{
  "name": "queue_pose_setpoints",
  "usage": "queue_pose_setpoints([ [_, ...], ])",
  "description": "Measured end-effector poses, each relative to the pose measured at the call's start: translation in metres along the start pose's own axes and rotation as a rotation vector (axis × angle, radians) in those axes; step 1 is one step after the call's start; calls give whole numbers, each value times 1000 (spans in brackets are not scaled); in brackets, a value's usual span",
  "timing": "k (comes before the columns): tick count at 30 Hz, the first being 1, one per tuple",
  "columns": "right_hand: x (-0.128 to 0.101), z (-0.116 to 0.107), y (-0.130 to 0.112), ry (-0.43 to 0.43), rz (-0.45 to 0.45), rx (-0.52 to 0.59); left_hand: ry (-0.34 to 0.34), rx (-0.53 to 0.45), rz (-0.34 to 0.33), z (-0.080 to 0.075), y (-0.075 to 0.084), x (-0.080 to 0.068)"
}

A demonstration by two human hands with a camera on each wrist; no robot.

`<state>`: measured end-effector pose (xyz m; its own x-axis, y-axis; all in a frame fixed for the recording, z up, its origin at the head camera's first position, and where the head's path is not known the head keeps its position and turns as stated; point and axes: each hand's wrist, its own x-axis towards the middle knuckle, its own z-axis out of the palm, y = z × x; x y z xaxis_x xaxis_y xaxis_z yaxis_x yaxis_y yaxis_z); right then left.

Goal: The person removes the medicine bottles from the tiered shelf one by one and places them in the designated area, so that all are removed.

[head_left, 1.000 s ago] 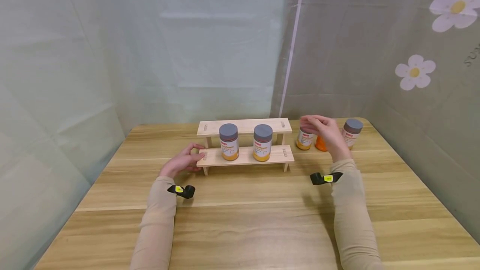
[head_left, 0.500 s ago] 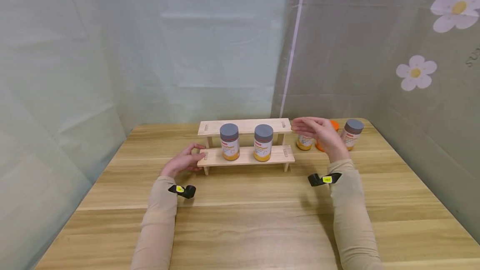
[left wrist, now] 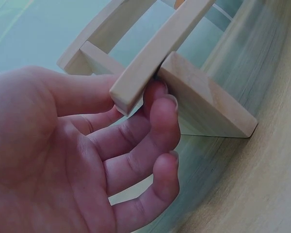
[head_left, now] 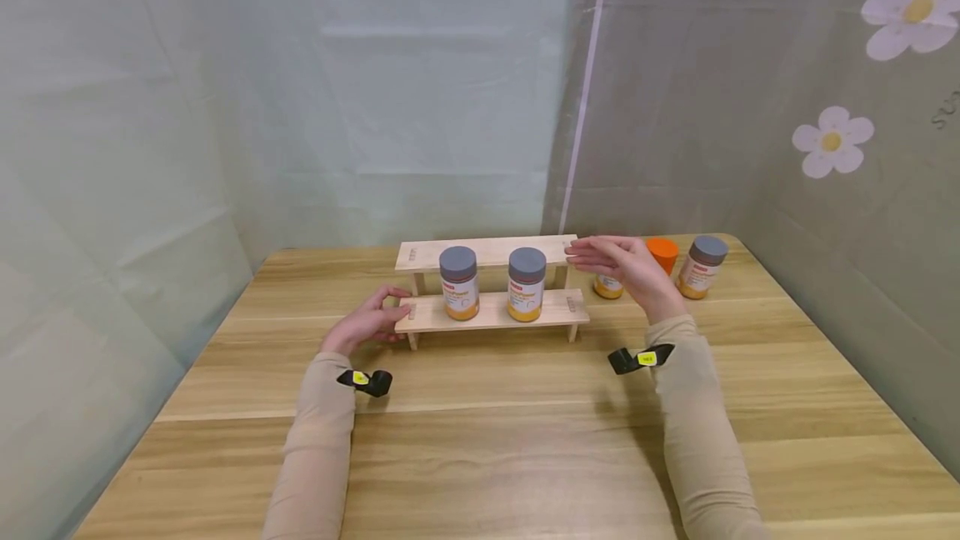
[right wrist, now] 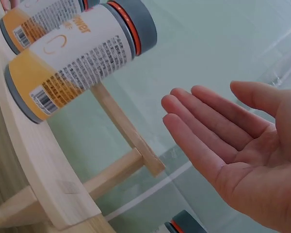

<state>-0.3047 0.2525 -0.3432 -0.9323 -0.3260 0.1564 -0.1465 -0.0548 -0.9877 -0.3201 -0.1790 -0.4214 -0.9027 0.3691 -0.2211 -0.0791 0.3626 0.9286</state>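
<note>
A two-tier wooden rack [head_left: 491, 283] is set on the counter [head_left: 480, 440], toward its far side. The left end of the lower shelf is gripped by the left hand [head_left: 369, 325], fingers curled beneath the board and thumb above. The right hand [head_left: 628, 269] is held open with straight fingers, empty, just right of the upper shelf's right end. Two grey-lidded jars [head_left: 459, 283] are stood on the lower shelf. Right of the rack, two more jars [head_left: 697, 267] and an orange cup [head_left: 662, 253] are placed.
</note>
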Motion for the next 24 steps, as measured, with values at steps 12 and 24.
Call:
queue_pose_setpoints([
  [12, 4, 9, 4, 29, -5, -10, 2, 4, -8, 0, -1, 1],
  [24, 13, 32, 8, -13, 67, -182, -4, -5, -8, 0, 1, 0],
])
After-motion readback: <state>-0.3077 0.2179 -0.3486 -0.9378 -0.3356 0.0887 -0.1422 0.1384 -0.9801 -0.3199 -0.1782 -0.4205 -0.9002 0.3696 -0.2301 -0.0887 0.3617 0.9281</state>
